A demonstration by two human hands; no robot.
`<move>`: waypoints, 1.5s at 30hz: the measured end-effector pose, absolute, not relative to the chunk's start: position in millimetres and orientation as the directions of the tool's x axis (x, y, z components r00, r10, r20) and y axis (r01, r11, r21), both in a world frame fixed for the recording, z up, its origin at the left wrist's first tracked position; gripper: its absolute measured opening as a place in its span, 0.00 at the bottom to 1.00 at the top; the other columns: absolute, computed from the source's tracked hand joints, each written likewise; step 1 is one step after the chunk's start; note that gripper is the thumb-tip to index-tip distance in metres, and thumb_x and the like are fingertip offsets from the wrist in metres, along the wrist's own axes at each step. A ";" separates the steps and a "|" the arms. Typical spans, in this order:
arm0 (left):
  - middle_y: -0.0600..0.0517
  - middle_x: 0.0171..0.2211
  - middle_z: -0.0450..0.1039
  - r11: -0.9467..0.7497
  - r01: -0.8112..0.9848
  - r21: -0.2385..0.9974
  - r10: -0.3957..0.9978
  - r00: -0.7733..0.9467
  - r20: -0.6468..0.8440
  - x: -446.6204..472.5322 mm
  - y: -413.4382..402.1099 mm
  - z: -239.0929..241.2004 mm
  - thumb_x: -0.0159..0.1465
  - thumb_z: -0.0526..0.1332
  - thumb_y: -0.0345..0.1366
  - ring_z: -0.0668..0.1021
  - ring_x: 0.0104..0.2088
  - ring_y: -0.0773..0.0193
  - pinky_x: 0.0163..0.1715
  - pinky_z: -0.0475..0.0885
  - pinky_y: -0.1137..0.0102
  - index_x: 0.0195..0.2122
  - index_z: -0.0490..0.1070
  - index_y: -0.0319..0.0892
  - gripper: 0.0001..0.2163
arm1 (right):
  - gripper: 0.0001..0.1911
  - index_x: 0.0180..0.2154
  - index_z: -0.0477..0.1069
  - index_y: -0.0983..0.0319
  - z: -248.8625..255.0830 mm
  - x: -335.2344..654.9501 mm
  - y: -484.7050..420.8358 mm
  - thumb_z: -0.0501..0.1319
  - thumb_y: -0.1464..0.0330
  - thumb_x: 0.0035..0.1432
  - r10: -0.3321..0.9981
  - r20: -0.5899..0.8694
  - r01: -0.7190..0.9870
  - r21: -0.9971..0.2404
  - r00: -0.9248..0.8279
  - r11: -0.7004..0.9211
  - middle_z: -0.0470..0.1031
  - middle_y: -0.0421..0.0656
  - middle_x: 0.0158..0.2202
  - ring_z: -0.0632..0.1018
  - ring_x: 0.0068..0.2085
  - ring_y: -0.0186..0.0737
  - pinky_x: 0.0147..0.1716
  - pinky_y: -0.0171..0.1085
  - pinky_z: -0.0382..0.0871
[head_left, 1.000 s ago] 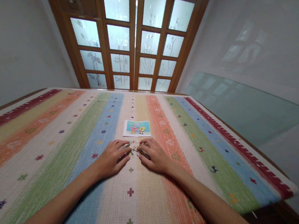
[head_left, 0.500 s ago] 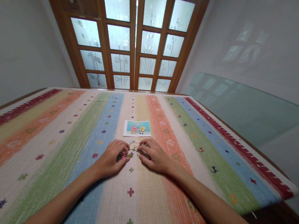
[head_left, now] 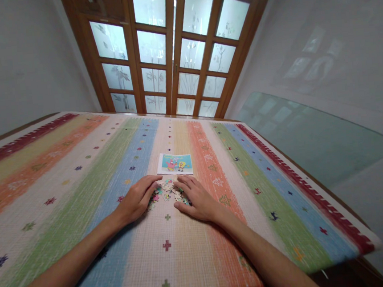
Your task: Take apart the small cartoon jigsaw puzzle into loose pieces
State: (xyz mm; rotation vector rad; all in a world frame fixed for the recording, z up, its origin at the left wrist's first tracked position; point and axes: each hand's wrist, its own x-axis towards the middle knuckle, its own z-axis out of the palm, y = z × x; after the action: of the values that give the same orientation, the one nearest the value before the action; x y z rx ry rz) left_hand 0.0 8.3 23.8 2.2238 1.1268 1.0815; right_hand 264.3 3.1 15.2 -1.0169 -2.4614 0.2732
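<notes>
A small heap of loose jigsaw pieces (head_left: 168, 194) lies on the striped tablecloth (head_left: 80, 180) between my two hands. My left hand (head_left: 138, 199) lies flat on the left edge of the heap, fingers stretched out and together. My right hand (head_left: 196, 196) lies flat on the right edge, fingers extended toward the heap. Just beyond the pieces sits a small printed cartoon picture card (head_left: 175, 163), face up.
The table's right edge (head_left: 317, 199) runs close by, with a leaning glass sheet (head_left: 311, 137) against the wall past it. Wooden doors with frosted panes (head_left: 170, 51) stand behind the table's far edge.
Both hands have uncurled from a cupped hold around the pieces to lying flat, and the pieces now show spread out between them.
</notes>
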 end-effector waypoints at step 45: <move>0.41 0.37 0.80 -0.617 0.784 -0.062 0.732 0.602 0.319 6.7 103.5 27.7 0.71 0.61 0.50 0.77 0.50 0.46 0.49 0.69 0.58 0.48 0.79 0.42 0.17 | 0.47 0.69 0.61 0.64 20.5 195.5 -12.0 0.55 0.37 0.64 0.775 0.209 0.720 -0.287 -0.596 0.631 0.51 0.60 0.74 0.51 0.74 0.65 0.71 0.63 0.45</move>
State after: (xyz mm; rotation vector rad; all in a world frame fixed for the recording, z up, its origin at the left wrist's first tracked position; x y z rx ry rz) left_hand 6.7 103.5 27.7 2.9840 1.4301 0.4443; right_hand 195.5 -12.0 20.5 -1.2025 -2.5424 0.2472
